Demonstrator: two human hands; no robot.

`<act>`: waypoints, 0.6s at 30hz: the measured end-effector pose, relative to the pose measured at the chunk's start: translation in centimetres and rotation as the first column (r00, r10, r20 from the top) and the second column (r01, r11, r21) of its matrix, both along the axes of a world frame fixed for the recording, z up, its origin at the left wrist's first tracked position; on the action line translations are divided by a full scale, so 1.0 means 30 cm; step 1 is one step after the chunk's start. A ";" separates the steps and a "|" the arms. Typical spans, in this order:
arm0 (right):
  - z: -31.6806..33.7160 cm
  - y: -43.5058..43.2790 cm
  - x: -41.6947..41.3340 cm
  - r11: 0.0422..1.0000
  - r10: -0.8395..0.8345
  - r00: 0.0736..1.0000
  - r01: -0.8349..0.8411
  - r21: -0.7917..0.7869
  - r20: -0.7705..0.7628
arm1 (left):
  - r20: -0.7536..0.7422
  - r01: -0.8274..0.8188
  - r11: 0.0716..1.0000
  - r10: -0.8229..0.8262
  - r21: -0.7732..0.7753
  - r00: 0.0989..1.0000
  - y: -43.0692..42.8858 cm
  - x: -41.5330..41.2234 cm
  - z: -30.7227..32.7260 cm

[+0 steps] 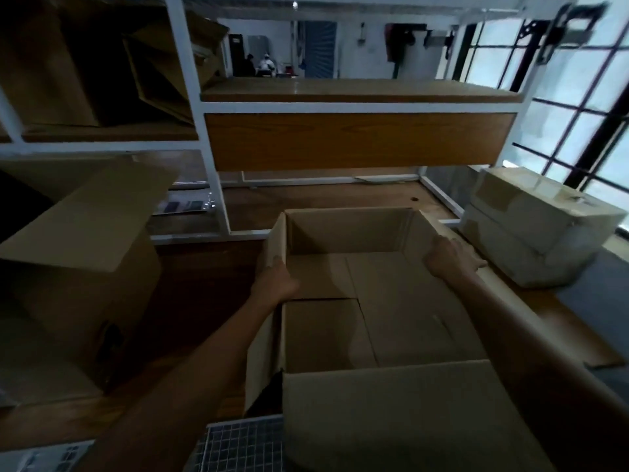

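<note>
An open brown cardboard box [401, 311] stands on the wooden table in front of me, its top flaps spread and its inside holding nothing but folded bottom flaps. My left hand [274, 279] grips the box's left wall at the rim, fingers curled over the edge to the outside. My right hand [451, 258] rests on the right rim with its fingers lying flat across the right flap. The near flap [401, 413] sticks out toward me.
Another brown box [85, 264] with a raised flap stands at the left. A pale taped box [541, 223] sits at the right near the windows. A white-framed shelf unit [360, 107] with wooden boards rises behind. A wire grid [241, 444] lies at the near edge.
</note>
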State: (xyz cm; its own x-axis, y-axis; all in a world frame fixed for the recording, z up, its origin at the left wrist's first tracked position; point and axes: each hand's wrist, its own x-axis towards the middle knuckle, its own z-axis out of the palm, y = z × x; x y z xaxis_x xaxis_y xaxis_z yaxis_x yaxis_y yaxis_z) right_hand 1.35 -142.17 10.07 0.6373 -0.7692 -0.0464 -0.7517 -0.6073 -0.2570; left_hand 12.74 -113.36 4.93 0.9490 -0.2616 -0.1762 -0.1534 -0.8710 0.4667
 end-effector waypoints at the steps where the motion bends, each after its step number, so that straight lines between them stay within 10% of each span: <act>1: -0.011 -0.040 -0.017 0.998 -0.063 0.997 0.065 0.027 -0.048 | 0.002 -0.004 1.000 0.004 0.008 1.000 -0.009 0.007 -0.003; 18: -0.129 0.153 0.066 0.877 0.477 0.877 -0.479 0.036 0.057 | 0.238 -0.036 0.991 0.005 0.126 0.971 0.330 0.158 0.000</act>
